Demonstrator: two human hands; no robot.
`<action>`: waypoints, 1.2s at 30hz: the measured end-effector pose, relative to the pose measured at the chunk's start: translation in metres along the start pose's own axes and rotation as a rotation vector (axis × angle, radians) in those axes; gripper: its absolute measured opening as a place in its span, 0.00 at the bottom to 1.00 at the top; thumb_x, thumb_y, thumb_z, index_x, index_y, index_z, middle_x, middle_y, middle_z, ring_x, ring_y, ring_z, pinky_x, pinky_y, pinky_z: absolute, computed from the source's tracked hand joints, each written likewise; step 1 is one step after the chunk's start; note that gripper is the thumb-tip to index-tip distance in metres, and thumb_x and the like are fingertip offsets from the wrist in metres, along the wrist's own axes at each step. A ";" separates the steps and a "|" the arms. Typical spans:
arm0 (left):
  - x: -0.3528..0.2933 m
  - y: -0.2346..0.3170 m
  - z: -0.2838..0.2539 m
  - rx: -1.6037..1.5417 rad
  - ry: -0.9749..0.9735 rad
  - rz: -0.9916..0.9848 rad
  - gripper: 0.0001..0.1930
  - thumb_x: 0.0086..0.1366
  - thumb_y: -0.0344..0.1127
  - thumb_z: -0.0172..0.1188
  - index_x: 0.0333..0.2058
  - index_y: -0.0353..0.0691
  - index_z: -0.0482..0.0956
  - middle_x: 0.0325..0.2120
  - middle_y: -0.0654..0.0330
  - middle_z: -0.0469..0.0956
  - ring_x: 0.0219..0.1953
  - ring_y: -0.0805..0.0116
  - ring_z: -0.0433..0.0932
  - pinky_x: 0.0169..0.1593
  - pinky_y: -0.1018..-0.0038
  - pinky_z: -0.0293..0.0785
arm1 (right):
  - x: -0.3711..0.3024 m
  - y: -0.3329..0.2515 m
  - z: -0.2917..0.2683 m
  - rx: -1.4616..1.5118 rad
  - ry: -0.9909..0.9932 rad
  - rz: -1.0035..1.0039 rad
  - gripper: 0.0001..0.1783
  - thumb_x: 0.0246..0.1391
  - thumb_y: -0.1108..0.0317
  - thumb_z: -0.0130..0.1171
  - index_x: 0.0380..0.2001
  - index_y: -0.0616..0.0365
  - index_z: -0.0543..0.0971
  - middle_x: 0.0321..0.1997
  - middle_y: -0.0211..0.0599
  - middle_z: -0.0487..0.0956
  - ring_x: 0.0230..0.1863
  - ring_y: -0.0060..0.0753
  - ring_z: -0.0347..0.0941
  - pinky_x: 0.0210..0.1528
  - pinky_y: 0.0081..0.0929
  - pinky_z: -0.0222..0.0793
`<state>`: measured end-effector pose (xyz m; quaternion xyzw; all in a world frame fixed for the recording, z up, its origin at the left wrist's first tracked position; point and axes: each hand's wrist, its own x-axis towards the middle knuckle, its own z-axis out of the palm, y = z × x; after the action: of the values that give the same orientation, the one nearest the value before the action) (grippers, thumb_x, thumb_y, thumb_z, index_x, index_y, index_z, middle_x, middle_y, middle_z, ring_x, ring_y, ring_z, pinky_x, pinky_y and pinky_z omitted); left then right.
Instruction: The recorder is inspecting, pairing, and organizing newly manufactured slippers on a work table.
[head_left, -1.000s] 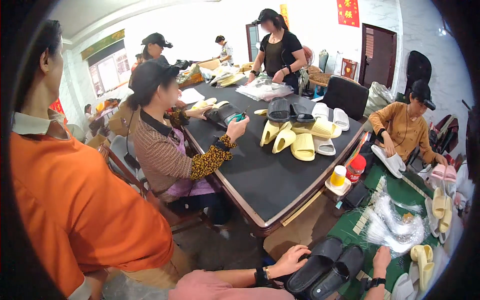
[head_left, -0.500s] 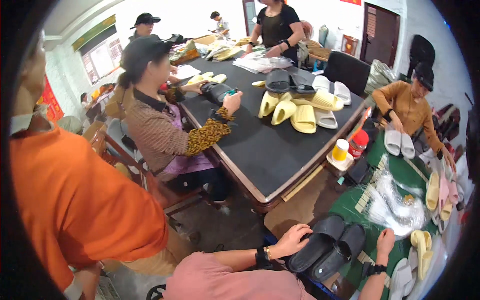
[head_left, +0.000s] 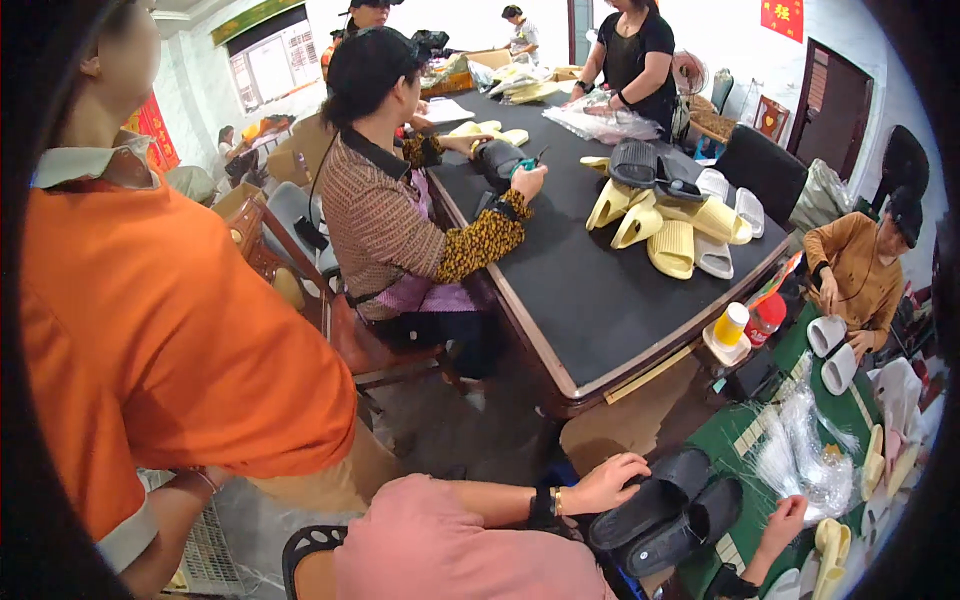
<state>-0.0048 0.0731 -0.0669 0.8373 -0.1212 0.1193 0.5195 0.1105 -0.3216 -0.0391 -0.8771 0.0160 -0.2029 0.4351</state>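
A pair of black slide sandals (head_left: 636,512) lies side by side near the front edge of a green table, toes pointing away. My left hand (head_left: 605,487) rests at the left sandal's outer edge, fingers apart and slightly curled, gripping nothing. To the right of the pair is my right hand (head_left: 783,530), its fingertips pinched together just in front of a bundle of clear plastic strands (head_left: 800,450). Anything between those fingertips is too small to make out. Cream sandals (head_left: 830,560) lie to the right of this hand.
A large black-topped table (head_left: 590,340) stands ahead, with yellow, grey and black sandals piled on it. A seated co-worker (head_left: 400,200) there holds a black sandal and a green-handled tool. An orange-shirted person (head_left: 190,340) is close on my left. Another co-worker (head_left: 860,260) handles grey sandals.
My view has swung left, so the scene sits farther right. My left hand stays beside the black sandals; my right remains pinched. The far-right co-worker's outstretched hand has drawn in to the grey sandals.
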 end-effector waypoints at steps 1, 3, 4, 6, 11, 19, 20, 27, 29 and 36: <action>0.001 0.001 0.000 0.005 0.011 0.009 0.15 0.58 0.28 0.59 0.45 0.38 0.74 0.48 0.54 0.71 0.54 0.55 0.69 0.57 0.63 0.65 | -0.001 0.001 -0.003 -0.058 -0.014 0.015 0.04 0.62 0.71 0.47 0.33 0.59 0.68 0.25 0.29 0.69 0.23 0.17 0.61 0.22 0.17 0.58; 0.003 0.004 0.000 -0.008 0.026 0.020 0.14 0.58 0.28 0.60 0.44 0.38 0.74 0.48 0.54 0.71 0.53 0.55 0.70 0.56 0.63 0.66 | 0.001 0.002 -0.011 0.076 0.214 -0.105 0.04 0.63 0.71 0.46 0.36 0.59 0.69 0.27 0.28 0.68 0.23 0.17 0.60 0.23 0.17 0.58; 0.004 0.005 0.000 -0.028 0.034 0.024 0.14 0.58 0.28 0.59 0.44 0.38 0.74 0.48 0.54 0.71 0.53 0.55 0.70 0.56 0.63 0.66 | 0.001 0.001 -0.016 0.094 0.259 -0.067 0.05 0.63 0.70 0.46 0.37 0.59 0.70 0.28 0.28 0.67 0.23 0.17 0.59 0.24 0.16 0.57; 0.006 0.008 0.000 -0.040 0.063 0.017 0.14 0.58 0.28 0.59 0.44 0.38 0.74 0.48 0.54 0.71 0.52 0.55 0.70 0.56 0.63 0.67 | 0.004 -0.002 -0.024 0.014 0.284 -0.135 0.05 0.63 0.70 0.46 0.37 0.60 0.70 0.28 0.27 0.66 0.23 0.18 0.59 0.25 0.16 0.58; 0.008 0.013 -0.002 -0.072 0.049 0.068 0.14 0.57 0.27 0.60 0.43 0.37 0.74 0.47 0.54 0.71 0.52 0.54 0.71 0.55 0.64 0.68 | -0.004 -0.037 -0.032 -0.338 0.180 -0.177 0.18 0.62 0.58 0.52 0.43 0.65 0.75 0.39 0.46 0.79 0.36 0.40 0.74 0.40 0.36 0.70; 0.033 0.045 0.009 -0.254 -0.107 0.051 0.11 0.61 0.27 0.57 0.43 0.35 0.74 0.39 0.53 0.75 0.43 0.57 0.76 0.46 0.68 0.73 | -0.051 -0.110 0.001 -0.242 -0.045 -0.238 0.15 0.60 0.63 0.53 0.40 0.67 0.75 0.34 0.51 0.78 0.33 0.48 0.73 0.39 0.38 0.69; 0.040 0.053 0.014 -0.320 -0.124 0.077 0.11 0.62 0.28 0.56 0.43 0.33 0.75 0.36 0.53 0.77 0.39 0.58 0.77 0.42 0.69 0.73 | -0.063 -0.116 0.008 -0.192 -0.108 -0.193 0.15 0.60 0.64 0.53 0.42 0.67 0.75 0.37 0.52 0.78 0.36 0.50 0.73 0.42 0.39 0.69; 0.050 0.084 0.037 -0.582 -0.257 -0.014 0.12 0.67 0.34 0.54 0.43 0.32 0.78 0.32 0.57 0.79 0.33 0.73 0.76 0.38 0.74 0.73 | -0.117 -0.147 0.054 -0.044 -0.204 -0.425 0.06 0.49 0.81 0.56 0.32 0.61 0.74 0.29 0.46 0.74 0.29 0.48 0.73 0.30 0.35 0.68; 0.046 0.081 0.039 -0.673 -0.268 -0.151 0.12 0.68 0.35 0.54 0.40 0.31 0.79 0.32 0.60 0.79 0.31 0.73 0.76 0.37 0.76 0.73 | -0.124 -0.152 0.054 -0.077 -0.215 -0.375 0.06 0.48 0.81 0.58 0.30 0.61 0.75 0.28 0.45 0.75 0.29 0.50 0.73 0.31 0.36 0.70; 0.048 0.066 -0.001 -0.814 -0.315 -0.619 0.09 0.67 0.35 0.56 0.34 0.36 0.81 0.25 0.63 0.79 0.25 0.79 0.74 0.30 0.83 0.70 | -0.131 -0.153 0.040 -0.093 -0.093 -0.368 0.07 0.44 0.79 0.62 0.29 0.59 0.76 0.29 0.39 0.78 0.30 0.44 0.75 0.31 0.34 0.72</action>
<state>0.0187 0.0415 0.0046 0.5724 0.0182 -0.2231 0.7888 -0.0176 -0.1695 0.0116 -0.8928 -0.1555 -0.2374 0.3499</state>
